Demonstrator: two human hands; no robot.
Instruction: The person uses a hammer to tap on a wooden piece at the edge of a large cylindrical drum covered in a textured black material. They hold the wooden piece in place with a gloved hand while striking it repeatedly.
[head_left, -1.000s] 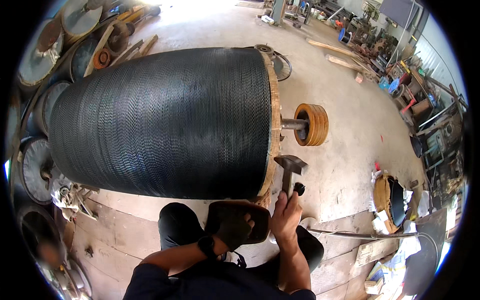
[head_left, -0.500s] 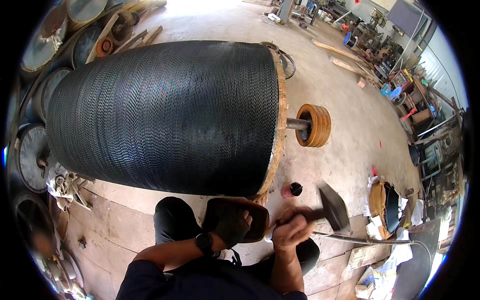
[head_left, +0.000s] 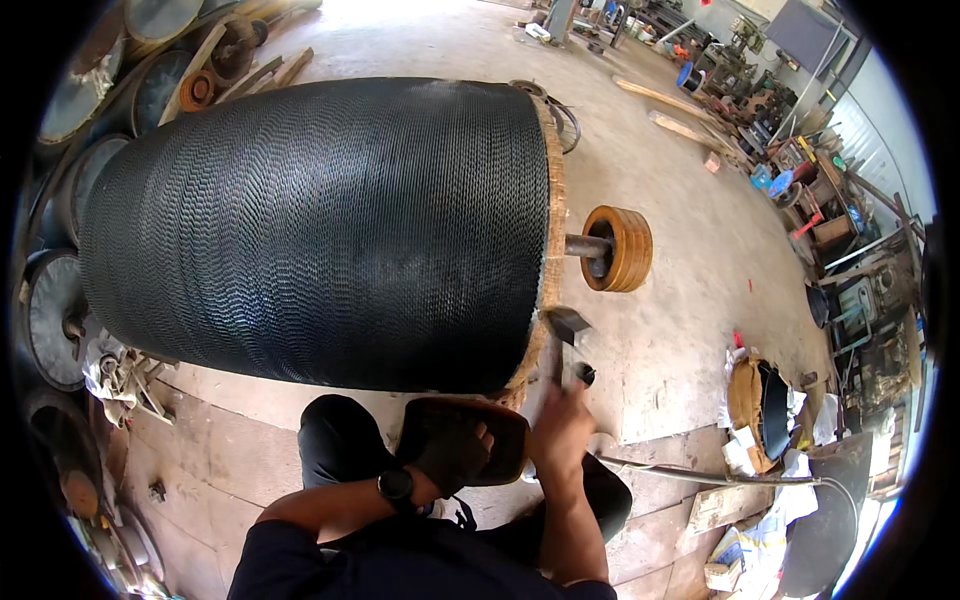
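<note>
My right hand (head_left: 560, 432) is closed around the handle of a hammer (head_left: 568, 325), whose dark head stands up by the drum's right end. Motion blurs this hand and the handle. My left hand (head_left: 452, 458), in a dark fingerless glove, lies over a dark brown tray (head_left: 515, 440) between my knees. Its fingers are curled, and what they hold, if anything, is hidden. Beyond the tray lies a large drum (head_left: 330, 230) covered in black ridged material, with a rough tan rim (head_left: 555, 190). A small container with a black cap (head_left: 585, 373) is partly hidden behind my right hand.
An orange-brown grooved pulley (head_left: 620, 248) sits on the shaft at the drum's right end. Several rollers (head_left: 55, 300) are stacked at left. A hose (head_left: 690, 473) runs across the floor to the right, near papers and a brown bag (head_left: 745, 405). Wooden planks (head_left: 665, 100) lie farther back.
The hammer has swung from right of my right hand to upright beside the drum's rim. My right hand has shifted left with it. My left hand stays over the tray.
</note>
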